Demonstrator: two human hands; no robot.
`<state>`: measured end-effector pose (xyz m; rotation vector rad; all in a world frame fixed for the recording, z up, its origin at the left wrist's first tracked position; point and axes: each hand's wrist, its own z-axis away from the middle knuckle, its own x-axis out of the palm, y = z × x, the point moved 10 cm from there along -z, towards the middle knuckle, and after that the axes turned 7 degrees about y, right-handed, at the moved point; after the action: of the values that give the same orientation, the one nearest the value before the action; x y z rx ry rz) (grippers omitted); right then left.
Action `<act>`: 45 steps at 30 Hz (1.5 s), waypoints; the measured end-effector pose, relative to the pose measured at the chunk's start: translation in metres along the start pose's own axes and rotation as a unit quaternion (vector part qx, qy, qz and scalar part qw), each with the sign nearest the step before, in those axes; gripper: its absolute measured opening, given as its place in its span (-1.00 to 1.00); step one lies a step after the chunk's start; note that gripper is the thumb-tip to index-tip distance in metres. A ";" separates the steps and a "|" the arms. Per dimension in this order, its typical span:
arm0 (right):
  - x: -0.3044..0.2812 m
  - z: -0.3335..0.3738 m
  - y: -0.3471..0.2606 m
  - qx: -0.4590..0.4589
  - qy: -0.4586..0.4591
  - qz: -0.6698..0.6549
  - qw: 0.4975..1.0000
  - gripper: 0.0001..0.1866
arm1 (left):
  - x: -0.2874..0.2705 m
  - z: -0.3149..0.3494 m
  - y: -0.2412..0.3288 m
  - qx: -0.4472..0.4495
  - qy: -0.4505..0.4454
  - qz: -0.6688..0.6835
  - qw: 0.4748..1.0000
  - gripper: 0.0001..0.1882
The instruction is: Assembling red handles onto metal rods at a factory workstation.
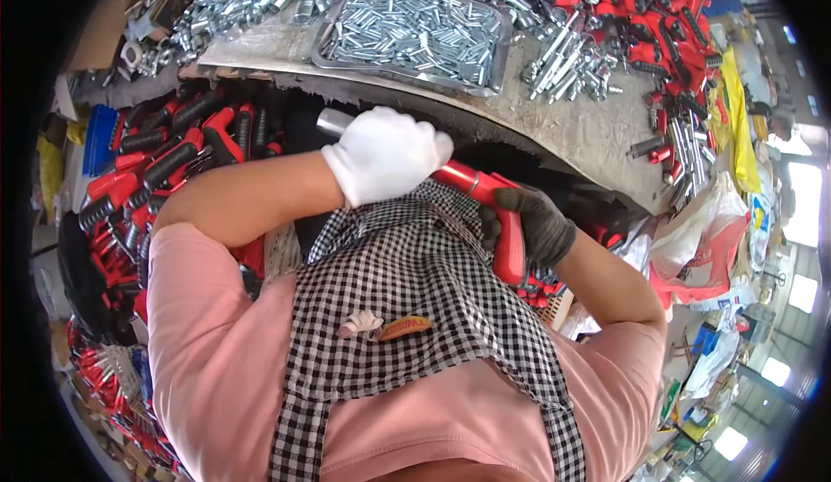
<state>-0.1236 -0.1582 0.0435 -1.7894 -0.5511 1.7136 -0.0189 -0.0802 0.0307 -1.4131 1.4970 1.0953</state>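
My left hand point(387, 155), in a white glove, is closed in a fist. A silver metal cylinder point(333, 122) sticks out of its left side. At the fist's right side starts the barrel of a red pistol-shaped hand tool point(467, 179). Whether cylinder and barrel are joined inside the fist is hidden. My right hand point(538, 224), in a dark grey glove, wraps round the tool's body, with the red handle point(511, 261) pointing down toward my checked apron point(389, 309). Both hands are close to the bench's front edge.
A metal tray point(493, 80) of small silver pins stands on the bench point(563, 136). Silver fittings point(225, 10) lie left of it, slim metal rods point(558, 62) right. Red-and-black tools point(160, 157) are heaped at my left and far right point(666, 36). A plastic bag point(705, 240) hangs at right.
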 end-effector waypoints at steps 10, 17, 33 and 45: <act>0.006 -0.003 0.027 0.024 0.022 -0.024 0.999 -0.59 | 0.050 0.048 0.015 -0.199 -0.498 0.480 0.694 -0.66; 0.007 -0.006 0.042 0.023 0.053 -0.008 0.998 -0.60 | 0.034 0.002 -0.010 -0.026 -0.184 0.182 0.966 -0.77; 0.034 -0.004 0.050 0.100 0.062 -0.190 0.975 -0.68 | 0.062 0.023 -0.023 -0.111 -0.287 0.176 0.935 -0.79; -0.026 -0.004 -0.059 -0.365 0.341 0.295 0.814 -0.44 | -0.030 0.053 -0.125 -0.349 0.431 0.653 0.516 -0.57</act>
<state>-0.1152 -0.1322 0.1021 -3.2037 -0.3555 1.0486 0.1070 -0.0210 0.0330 -1.1313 3.4400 2.2291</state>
